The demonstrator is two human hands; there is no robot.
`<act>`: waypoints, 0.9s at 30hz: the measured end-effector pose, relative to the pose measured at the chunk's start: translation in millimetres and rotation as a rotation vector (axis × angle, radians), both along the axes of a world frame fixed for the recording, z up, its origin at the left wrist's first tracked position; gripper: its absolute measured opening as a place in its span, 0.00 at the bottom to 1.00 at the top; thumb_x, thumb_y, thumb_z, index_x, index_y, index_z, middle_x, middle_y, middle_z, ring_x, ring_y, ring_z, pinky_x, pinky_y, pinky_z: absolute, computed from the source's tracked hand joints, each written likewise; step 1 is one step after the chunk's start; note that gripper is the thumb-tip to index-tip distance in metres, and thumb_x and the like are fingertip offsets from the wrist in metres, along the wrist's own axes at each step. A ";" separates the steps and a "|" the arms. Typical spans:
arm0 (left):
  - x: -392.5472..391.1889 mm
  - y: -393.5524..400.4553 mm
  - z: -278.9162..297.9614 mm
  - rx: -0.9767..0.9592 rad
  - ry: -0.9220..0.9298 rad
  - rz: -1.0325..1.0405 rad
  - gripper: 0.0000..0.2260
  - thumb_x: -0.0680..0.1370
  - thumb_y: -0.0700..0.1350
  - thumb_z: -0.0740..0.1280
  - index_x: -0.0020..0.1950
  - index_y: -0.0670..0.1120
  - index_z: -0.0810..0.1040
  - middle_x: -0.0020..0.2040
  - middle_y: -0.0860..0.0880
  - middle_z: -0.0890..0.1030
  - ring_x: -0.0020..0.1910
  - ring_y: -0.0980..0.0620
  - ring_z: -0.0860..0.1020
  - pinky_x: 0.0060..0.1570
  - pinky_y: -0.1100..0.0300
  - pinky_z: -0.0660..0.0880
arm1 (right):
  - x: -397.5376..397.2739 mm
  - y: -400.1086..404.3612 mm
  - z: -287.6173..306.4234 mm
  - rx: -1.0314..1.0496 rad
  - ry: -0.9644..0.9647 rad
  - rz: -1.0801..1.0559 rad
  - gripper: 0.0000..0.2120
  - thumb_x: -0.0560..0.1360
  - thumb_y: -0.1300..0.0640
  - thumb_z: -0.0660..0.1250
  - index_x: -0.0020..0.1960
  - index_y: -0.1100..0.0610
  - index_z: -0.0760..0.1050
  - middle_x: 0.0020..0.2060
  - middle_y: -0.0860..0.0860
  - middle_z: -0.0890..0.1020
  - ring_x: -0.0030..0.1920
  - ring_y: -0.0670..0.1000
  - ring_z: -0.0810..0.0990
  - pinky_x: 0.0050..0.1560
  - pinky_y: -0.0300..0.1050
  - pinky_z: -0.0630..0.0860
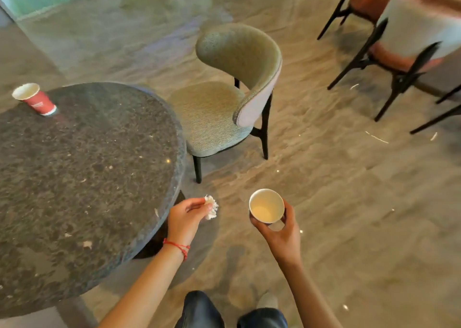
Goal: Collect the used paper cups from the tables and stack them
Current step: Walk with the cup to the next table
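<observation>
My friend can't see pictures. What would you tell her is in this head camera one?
A person's right hand holds an open paper cup upright over the floor, while the left hand pinches a crumpled white napkin beside a round dark table. A red paper cup stands at the table's far edge, and a green chair sits beyond it.

No readable text anywhere. Pale print on the side of the red cup [37, 100] standing on the surface [87, 165], too blurred to make out.
</observation>
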State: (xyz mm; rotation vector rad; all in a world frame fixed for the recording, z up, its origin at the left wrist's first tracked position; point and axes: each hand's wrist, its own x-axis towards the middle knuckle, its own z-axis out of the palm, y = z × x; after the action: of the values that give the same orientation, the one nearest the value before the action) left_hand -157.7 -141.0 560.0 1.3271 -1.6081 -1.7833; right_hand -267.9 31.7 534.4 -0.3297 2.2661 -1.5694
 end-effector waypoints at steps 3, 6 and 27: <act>-44.8 40.2 1.8 -0.005 0.008 -0.071 0.07 0.69 0.32 0.71 0.46 0.37 0.80 0.38 0.43 0.83 0.35 0.57 0.81 0.36 0.70 0.77 | -32.7 52.1 1.6 0.005 -0.005 -0.085 0.31 0.60 0.51 0.81 0.56 0.39 0.67 0.50 0.35 0.76 0.52 0.29 0.72 0.42 0.25 0.70; -92.0 81.9 3.7 -0.020 0.015 -0.135 0.06 0.69 0.31 0.71 0.44 0.38 0.80 0.31 0.52 0.82 0.29 0.65 0.79 0.31 0.75 0.73 | -65.8 103.5 1.0 0.009 -0.021 -0.171 0.32 0.60 0.52 0.81 0.57 0.40 0.67 0.50 0.36 0.76 0.52 0.33 0.74 0.43 0.27 0.70; -401.4 137.0 -2.5 0.004 0.040 -0.411 0.07 0.68 0.36 0.74 0.40 0.47 0.81 0.32 0.53 0.83 0.32 0.60 0.81 0.31 0.72 0.74 | -317.6 172.8 8.8 -0.005 -0.021 -0.458 0.28 0.60 0.51 0.80 0.52 0.35 0.68 0.49 0.34 0.77 0.50 0.27 0.73 0.42 0.26 0.70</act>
State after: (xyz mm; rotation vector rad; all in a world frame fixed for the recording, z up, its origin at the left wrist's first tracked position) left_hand -559.1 -4.0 557.5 1.0045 -1.9630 -2.0245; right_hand -585.5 204.6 543.1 0.2235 2.4377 -1.7744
